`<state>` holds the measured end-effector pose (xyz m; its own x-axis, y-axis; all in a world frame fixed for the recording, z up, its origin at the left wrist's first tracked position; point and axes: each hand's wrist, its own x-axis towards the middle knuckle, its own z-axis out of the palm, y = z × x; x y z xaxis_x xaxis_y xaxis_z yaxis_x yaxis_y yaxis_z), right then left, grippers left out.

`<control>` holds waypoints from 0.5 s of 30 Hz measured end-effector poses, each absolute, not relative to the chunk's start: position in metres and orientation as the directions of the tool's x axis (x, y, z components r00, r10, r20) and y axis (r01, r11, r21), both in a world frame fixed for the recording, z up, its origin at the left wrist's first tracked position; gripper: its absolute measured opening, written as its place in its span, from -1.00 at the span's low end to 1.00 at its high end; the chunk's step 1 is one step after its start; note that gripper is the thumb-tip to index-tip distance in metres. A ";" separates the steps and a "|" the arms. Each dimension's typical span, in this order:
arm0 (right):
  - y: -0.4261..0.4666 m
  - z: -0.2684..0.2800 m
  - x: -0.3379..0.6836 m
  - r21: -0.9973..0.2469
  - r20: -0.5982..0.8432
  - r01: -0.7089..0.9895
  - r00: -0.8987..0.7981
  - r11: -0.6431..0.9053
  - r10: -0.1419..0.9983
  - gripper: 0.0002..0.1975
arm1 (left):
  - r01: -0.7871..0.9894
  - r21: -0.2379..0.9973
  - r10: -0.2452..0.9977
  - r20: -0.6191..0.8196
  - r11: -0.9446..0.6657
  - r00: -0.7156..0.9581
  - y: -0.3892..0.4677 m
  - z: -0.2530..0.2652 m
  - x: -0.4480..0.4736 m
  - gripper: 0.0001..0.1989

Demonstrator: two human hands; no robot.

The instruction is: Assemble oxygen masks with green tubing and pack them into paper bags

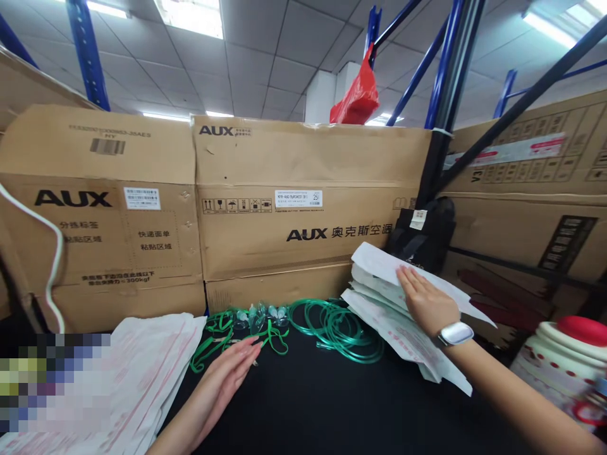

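Note:
My left hand (pixel 231 366) hovers over the black tabletop with its fingers stretched out and nothing in it. Just beyond it lie clear oxygen masks (pixel 258 316) with green elastic straps (pixel 275 338). A coil of clear green tubing (pixel 327 325) sits between my two hands. My right hand (pixel 427 300), with a watch on the wrist, lies with straight fingers on the top of a pile of white printed packaging bags (pixel 374 297). Whether its thumb grips the pile is hidden. Left of my left hand is another stack of white printed bags (pixel 156 360).
Large cardboard boxes (pixel 308 164) form a wall behind the black table (pixel 303 404). A black bag (pixel 427 234) leans by the rack post at the right. A white jar with a red lid (pixel 564 354) stands at the right edge. A white cable (pixel 57 253) hangs at left.

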<state>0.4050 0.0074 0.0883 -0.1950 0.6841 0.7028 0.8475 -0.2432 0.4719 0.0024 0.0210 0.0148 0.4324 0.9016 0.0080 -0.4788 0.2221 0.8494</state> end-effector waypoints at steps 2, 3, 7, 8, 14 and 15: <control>0.016 0.092 0.417 0.444 0.634 0.871 -0.139 -0.211 0.761 -0.58 | -0.464 0.858 0.900 0.006 0.219 0.436 0.021 0.017 0.003 -0.72; 0.020 0.092 0.421 0.435 0.596 0.880 -0.123 -0.190 0.794 -0.58 | -0.456 0.862 0.899 0.001 0.221 0.437 0.020 0.018 0.003 -0.71; 0.032 0.081 0.426 0.424 0.529 0.894 -0.113 -0.147 0.841 -0.64 | -0.437 0.876 0.907 -0.002 0.204 0.421 0.017 0.023 0.004 -0.71; 0.033 0.078 0.424 0.420 0.525 0.896 -0.110 -0.144 0.844 -0.66 | -0.435 0.879 0.910 0.004 0.194 0.414 0.016 0.023 0.005 -0.71; 0.030 0.077 0.409 0.393 0.569 0.903 -0.091 -0.173 0.817 -0.64 | -0.432 0.884 0.899 0.033 0.178 0.437 0.015 0.022 0.005 -0.72; 0.029 0.080 0.409 0.374 0.601 0.903 -0.061 -0.213 0.797 -0.63 | -0.431 0.884 0.895 0.033 0.181 0.444 0.016 0.021 0.005 -0.72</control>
